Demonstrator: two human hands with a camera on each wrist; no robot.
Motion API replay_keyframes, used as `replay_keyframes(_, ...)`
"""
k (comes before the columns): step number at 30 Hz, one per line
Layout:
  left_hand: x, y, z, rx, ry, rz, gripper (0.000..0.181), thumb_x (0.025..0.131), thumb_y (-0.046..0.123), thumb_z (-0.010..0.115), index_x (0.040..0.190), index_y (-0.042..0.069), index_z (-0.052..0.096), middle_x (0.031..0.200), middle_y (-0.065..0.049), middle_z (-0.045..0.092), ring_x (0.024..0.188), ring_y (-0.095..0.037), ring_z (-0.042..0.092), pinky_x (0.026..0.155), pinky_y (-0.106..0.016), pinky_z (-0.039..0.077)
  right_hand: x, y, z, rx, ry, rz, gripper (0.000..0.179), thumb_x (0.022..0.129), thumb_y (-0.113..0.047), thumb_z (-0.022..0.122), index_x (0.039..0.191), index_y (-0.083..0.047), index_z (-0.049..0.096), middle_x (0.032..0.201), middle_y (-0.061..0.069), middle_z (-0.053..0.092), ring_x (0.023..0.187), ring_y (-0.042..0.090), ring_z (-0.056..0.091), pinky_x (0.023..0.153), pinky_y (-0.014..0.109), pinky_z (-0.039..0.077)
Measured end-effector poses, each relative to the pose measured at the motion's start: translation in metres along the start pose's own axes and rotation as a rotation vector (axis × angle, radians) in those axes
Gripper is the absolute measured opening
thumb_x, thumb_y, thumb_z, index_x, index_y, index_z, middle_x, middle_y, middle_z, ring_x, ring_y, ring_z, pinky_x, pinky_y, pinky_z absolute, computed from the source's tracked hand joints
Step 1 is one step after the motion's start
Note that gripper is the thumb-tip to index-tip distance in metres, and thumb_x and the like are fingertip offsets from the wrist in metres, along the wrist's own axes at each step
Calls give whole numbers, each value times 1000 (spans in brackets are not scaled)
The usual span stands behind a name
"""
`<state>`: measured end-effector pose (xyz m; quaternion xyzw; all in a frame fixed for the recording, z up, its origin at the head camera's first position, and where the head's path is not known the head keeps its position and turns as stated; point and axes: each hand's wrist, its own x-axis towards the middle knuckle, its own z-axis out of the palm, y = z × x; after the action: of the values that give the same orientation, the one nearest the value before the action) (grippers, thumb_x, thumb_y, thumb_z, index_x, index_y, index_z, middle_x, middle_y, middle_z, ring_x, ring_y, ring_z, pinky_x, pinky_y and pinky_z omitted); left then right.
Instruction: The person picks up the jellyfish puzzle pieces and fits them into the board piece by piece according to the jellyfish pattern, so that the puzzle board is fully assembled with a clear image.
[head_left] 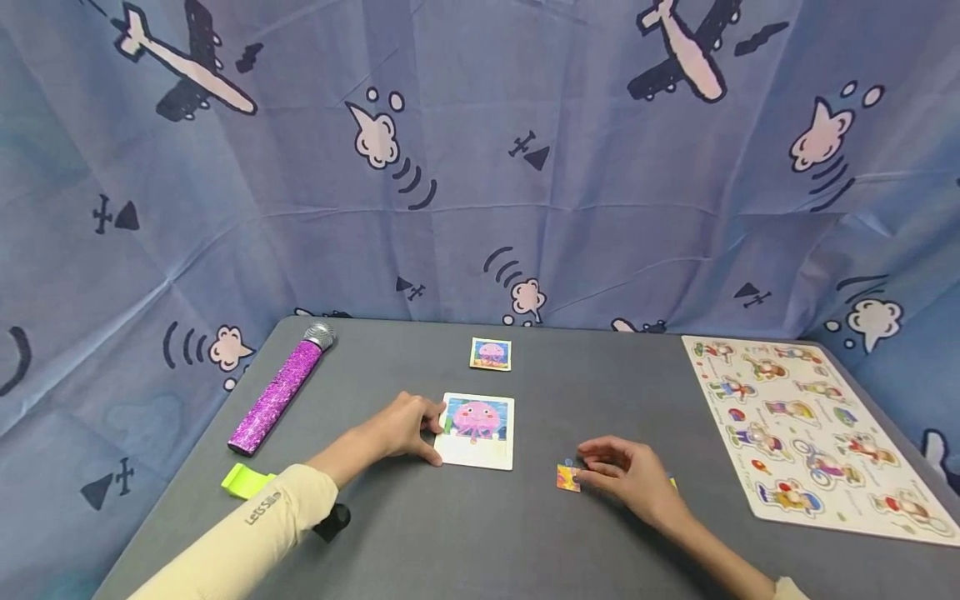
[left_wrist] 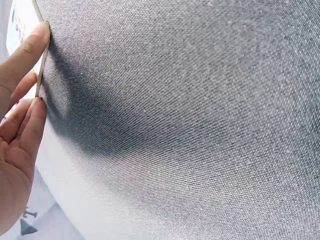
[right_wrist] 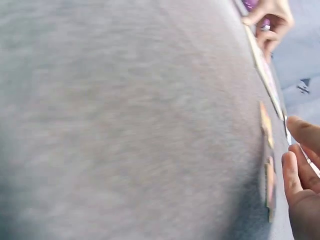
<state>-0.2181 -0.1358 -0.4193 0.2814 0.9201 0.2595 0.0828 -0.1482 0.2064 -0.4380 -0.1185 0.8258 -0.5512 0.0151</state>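
Note:
A square jigsaw board [head_left: 476,454] with a pink octopus picture lies flat in the middle of the table. At its left edge, my left hand [head_left: 408,427] holds the rim between thumb and fingers; the left wrist view shows the thumb [left_wrist: 41,33] on that rim. My right hand [head_left: 626,479] is beside a small orange-yellow jigsaw piece [head_left: 567,477], its thumb overlapping the piece's right side in the head view. The right wrist view shows the right fingers apart, and two pieces, one orange [right_wrist: 266,125], lie near them. Part of a yellow piece [head_left: 673,482] peeks out behind the right hand.
A small octopus picture card [head_left: 491,354] lies behind the board. At the left are a purple glitter microphone [head_left: 277,396], a lime-green object [head_left: 244,481] and a black object [head_left: 332,522], partly hidden by my sleeve. A large picture board [head_left: 817,429] lies at the right.

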Motion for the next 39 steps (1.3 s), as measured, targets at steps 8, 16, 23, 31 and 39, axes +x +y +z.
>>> replay_keyframes(8, 0, 0, 0, 4, 3, -7, 32, 60, 20, 92, 74, 10, 65, 127, -21, 58, 66, -7, 40, 59, -22, 36, -5, 1, 6, -254, 41, -75, 31, 67, -6, 86, 94, -2, 72, 89, 5, 72, 76, 7, 66, 66, 22, 53)
replay_keyframes(16, 0, 2, -1, -6, -7, -22, 31, 60, 19, 91, 74, 10, 65, 129, -21, 57, 65, -8, 37, 59, -23, 35, -3, 3, 6, -326, -31, -101, 26, 72, -8, 83, 94, -4, 72, 90, 4, 71, 75, 5, 63, 66, 22, 52)
replay_keyframes(23, 0, 1, -1, -10, 1, -3, 31, 60, 19, 92, 74, 9, 66, 128, -22, 57, 69, -9, 42, 60, -22, 36, 1, 1, 8, -299, -3, -138, 24, 72, -3, 82, 93, -5, 71, 87, 3, 71, 72, 4, 63, 63, 22, 53)
replay_keyframes(31, 0, -2, -1, -24, 10, 31, 32, 59, 19, 92, 74, 9, 65, 126, -22, 58, 70, -5, 45, 59, -21, 37, 3, -1, 7, 64, -104, -104, 32, 76, 6, 75, 105, 11, 63, 101, 26, 66, 83, 17, 70, 69, 25, 54)
replay_keyframes(39, -1, -3, -1, -29, 9, 36, 33, 59, 20, 92, 74, 8, 65, 127, -22, 57, 62, -5, 37, 56, -20, 35, 4, 2, 13, 179, -176, -11, 39, 80, -1, 75, 110, 17, 59, 107, 32, 63, 83, 11, 69, 70, 21, 53)
